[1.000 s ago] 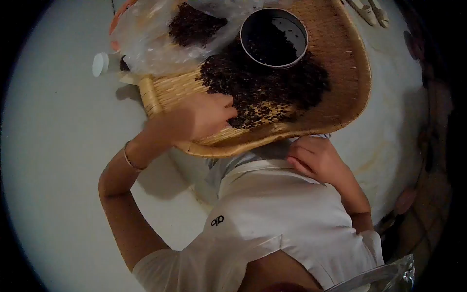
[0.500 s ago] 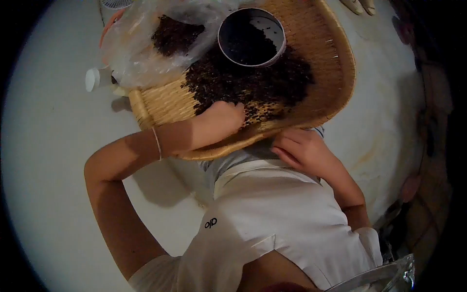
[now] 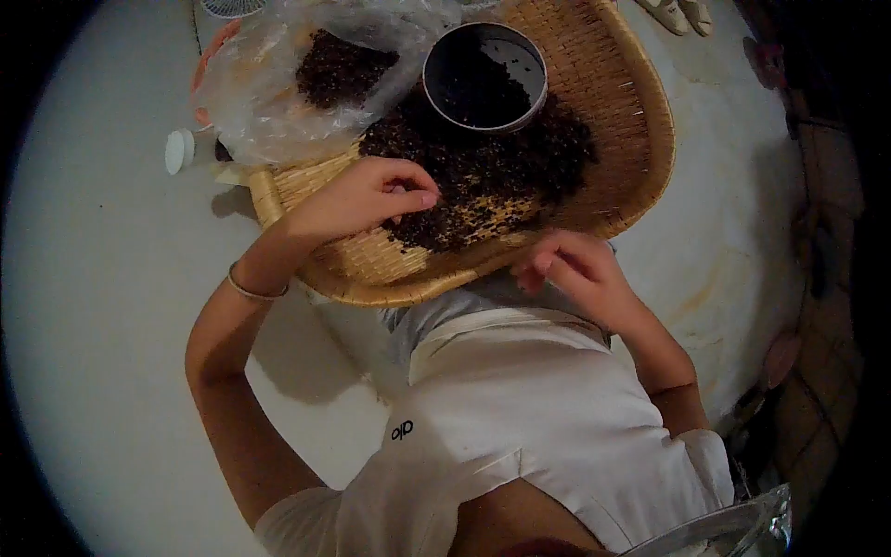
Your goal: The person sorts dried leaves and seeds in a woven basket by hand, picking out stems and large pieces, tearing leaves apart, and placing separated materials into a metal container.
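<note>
A woven winnowing basket (image 3: 650, 139) rests at my lap, with a heap of small, dark dried bits (image 3: 464, 167) spread over its middle. My left hand (image 3: 376, 193) is above the left part of the heap, its fingers curled in and thumb and fingertips close together. Whatever it may pinch is too small to make out. Near the basket's front rim, my right hand (image 3: 574, 271) is raised with bent fingers drawn together; its fingertips are partly hidden. A round, pale-walled container (image 3: 536, 110) sits on the heap, partly filled with the same dark bits.
A clear plastic bag (image 3: 264, 121) with more dark bits lies over the basket's far left side, beside an orange rim (image 3: 209, 60). A small white-capped container (image 3: 180, 151) is left of it. Shoes (image 3: 682, 17) show at the far right on the pale floor (image 3: 102, 278).
My left hand has lifted and moved left and away from my body, off the basket's near part. My right hand has risen slightly toward the rim, its fingers turned. The basket stays about where it was.
</note>
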The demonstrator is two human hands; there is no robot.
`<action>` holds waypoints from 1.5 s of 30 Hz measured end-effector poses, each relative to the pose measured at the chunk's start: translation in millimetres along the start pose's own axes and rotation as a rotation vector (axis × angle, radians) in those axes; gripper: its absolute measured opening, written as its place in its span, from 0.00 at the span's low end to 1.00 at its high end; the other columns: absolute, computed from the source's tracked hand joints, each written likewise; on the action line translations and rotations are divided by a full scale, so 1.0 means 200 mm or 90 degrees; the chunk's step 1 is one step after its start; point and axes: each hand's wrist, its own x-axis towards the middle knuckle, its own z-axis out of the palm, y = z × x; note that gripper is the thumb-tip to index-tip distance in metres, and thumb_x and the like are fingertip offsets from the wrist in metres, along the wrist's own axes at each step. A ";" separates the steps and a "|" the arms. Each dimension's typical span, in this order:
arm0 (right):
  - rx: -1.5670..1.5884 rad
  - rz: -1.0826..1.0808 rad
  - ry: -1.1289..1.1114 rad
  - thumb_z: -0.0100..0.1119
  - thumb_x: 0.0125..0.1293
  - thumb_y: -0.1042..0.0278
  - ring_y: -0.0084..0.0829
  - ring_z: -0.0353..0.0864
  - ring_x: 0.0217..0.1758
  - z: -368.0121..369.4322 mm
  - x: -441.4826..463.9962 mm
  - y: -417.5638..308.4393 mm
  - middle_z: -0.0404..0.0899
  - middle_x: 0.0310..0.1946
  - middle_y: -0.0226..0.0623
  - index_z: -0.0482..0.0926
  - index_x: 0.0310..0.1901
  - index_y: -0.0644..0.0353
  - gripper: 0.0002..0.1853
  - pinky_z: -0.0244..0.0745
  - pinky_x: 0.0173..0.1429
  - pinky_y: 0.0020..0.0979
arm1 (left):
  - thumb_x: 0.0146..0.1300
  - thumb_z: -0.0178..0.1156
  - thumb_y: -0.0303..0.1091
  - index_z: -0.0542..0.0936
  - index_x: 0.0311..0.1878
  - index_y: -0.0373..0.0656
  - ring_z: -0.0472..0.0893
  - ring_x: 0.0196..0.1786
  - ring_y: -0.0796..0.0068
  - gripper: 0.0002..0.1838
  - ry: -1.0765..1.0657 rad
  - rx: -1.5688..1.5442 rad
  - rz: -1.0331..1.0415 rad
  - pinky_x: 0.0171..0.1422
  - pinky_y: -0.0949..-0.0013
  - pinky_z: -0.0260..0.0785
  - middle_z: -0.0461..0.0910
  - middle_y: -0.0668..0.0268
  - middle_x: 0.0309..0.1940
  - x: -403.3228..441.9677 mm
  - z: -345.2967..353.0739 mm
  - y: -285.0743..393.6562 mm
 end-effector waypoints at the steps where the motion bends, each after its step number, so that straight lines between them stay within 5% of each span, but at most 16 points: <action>1: 0.222 0.046 0.022 0.47 0.68 0.64 0.33 0.78 0.43 0.02 0.01 0.01 0.77 0.40 0.39 0.73 0.43 0.64 0.11 0.74 0.46 0.32 | 0.61 0.58 0.39 0.78 0.40 0.42 0.68 0.23 0.87 0.11 -0.011 -0.058 -0.073 0.24 0.80 0.59 0.72 0.73 0.23 -0.03 -0.02 0.05; 7: 0.480 0.018 0.021 0.48 0.66 0.63 0.36 0.70 0.58 0.12 0.23 -0.04 0.69 0.54 0.44 0.64 0.56 0.65 0.20 0.70 0.59 0.38 | 0.61 0.57 0.41 0.77 0.42 0.43 0.64 0.18 0.92 0.12 0.000 -0.213 -0.133 0.20 0.84 0.53 0.71 0.76 0.20 -0.15 -0.01 0.13; 15: 0.532 0.084 -0.094 0.49 0.65 0.67 0.35 0.78 0.47 0.20 0.35 -0.12 0.72 0.47 0.46 0.63 0.57 0.65 0.20 0.75 0.54 0.34 | 0.61 0.58 0.38 0.77 0.42 0.41 0.67 0.26 0.90 0.12 0.047 -0.212 -0.078 0.27 0.83 0.58 0.73 0.75 0.26 -0.19 0.03 0.17; 17: 0.526 0.074 -0.092 0.49 0.65 0.68 0.33 0.79 0.43 0.20 0.36 -0.10 0.74 0.44 0.46 0.64 0.55 0.65 0.18 0.77 0.51 0.32 | 0.60 0.58 0.37 0.78 0.41 0.40 0.68 0.27 0.87 0.11 0.114 -0.115 0.073 0.29 0.82 0.60 0.73 0.72 0.31 -0.17 0.06 0.12; 19: 0.534 0.058 -0.074 0.49 0.65 0.71 0.30 0.80 0.38 0.19 0.36 -0.09 0.76 0.39 0.45 0.67 0.51 0.65 0.15 0.79 0.46 0.31 | 0.60 0.59 0.36 0.78 0.40 0.39 0.69 0.28 0.87 0.11 0.124 -0.062 0.069 0.30 0.81 0.60 0.72 0.71 0.32 -0.18 0.05 0.15; 24: 0.558 0.058 -0.070 0.50 0.64 0.72 0.31 0.79 0.38 0.16 0.35 -0.08 0.75 0.39 0.46 0.68 0.50 0.68 0.14 0.79 0.45 0.30 | 0.60 0.58 0.35 0.78 0.40 0.39 0.71 0.29 0.85 0.10 0.137 -0.007 0.070 0.28 0.81 0.62 0.71 0.70 0.32 -0.18 0.06 0.17; 35: 0.571 0.044 -0.131 0.43 0.66 0.68 0.31 0.77 0.40 0.09 0.35 -0.07 0.75 0.40 0.45 0.69 0.49 0.67 0.14 0.78 0.41 0.30 | 0.63 0.54 0.36 0.75 0.43 0.37 0.75 0.30 0.81 0.12 0.056 -0.308 -0.037 0.25 0.82 0.67 0.76 0.64 0.31 -0.17 0.02 0.18; 45: 0.651 0.060 -0.109 0.44 0.67 0.64 0.33 0.76 0.46 0.00 0.30 -0.09 0.75 0.45 0.45 0.69 0.50 0.65 0.15 0.76 0.45 0.34 | 0.62 0.54 0.39 0.73 0.41 0.40 0.75 0.27 0.81 0.12 0.111 -0.384 0.049 0.17 0.84 0.64 0.77 0.64 0.35 0.06 -0.25 0.35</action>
